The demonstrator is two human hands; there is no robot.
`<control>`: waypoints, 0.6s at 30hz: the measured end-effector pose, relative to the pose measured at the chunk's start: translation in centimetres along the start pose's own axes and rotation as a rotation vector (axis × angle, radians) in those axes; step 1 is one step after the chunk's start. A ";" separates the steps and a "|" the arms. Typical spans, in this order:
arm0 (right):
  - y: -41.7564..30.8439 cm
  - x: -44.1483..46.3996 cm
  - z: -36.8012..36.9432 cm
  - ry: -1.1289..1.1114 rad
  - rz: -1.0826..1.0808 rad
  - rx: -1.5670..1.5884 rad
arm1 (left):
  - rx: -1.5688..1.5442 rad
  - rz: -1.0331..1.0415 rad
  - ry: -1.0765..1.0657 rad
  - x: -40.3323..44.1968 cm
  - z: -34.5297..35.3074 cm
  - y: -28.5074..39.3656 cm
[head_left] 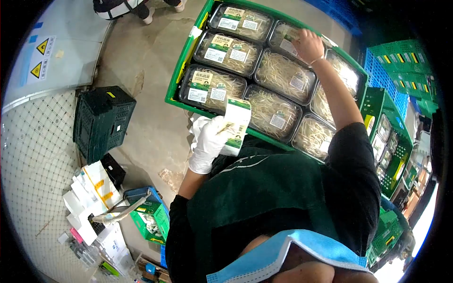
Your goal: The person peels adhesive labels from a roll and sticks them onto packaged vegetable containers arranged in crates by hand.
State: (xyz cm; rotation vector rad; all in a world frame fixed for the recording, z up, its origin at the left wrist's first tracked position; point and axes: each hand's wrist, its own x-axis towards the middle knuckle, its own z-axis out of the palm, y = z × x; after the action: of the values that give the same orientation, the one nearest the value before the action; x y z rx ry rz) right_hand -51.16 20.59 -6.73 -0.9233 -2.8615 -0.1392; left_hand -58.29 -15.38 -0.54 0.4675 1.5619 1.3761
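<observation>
My left hand (pixel 207 144), in a white glove, is closed around a roll of green and white printed labels (pixel 237 118), with a strip of it standing up. My bare right hand (pixel 310 46) reaches over a green crate (pixel 186 59). Its fingers are bent together at a green and white label (pixel 289 40) on a pack in the far row; the fingertips are partly hidden. Several black plastic trays of bean sprouts (pixel 285 75) lie in the crate under clear film. Trays in the left column (pixel 219 87) carry a large green label beside a small white one.
Dark stacked crates (pixel 104 120) stand on the floor at left, with white boxes (pixel 96 186) and a green basket (pixel 151 219) below. At right is another green crate (pixel 389 141) of packs beside stacked green crates (pixel 401 59). Another person's legs (pixel 141 9) show at top left.
</observation>
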 end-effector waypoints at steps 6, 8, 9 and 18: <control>-4.0 -3.6 -4.1 -0.029 0.146 0.534 | -0.022 0.083 -0.009 -0.6 -0.6 0.3; -7.6 -7.5 -5.6 -0.504 -0.061 1.510 | 0.154 0.208 -0.041 -0.9 -0.3 0.2; -9.1 -8.6 -7.6 -0.665 -0.252 1.595 | 0.255 0.281 -0.039 -0.8 -0.4 -0.2; -13.9 -15.2 -12.1 -0.197 -0.264 1.149 | -0.112 0.273 0.033 -1.1 2.7 0.9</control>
State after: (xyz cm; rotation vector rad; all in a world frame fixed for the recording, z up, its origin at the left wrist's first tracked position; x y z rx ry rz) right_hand -45.91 -0.90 2.26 -0.3023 -2.4847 1.4422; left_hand -55.77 -14.54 1.02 0.6088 1.4779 1.6766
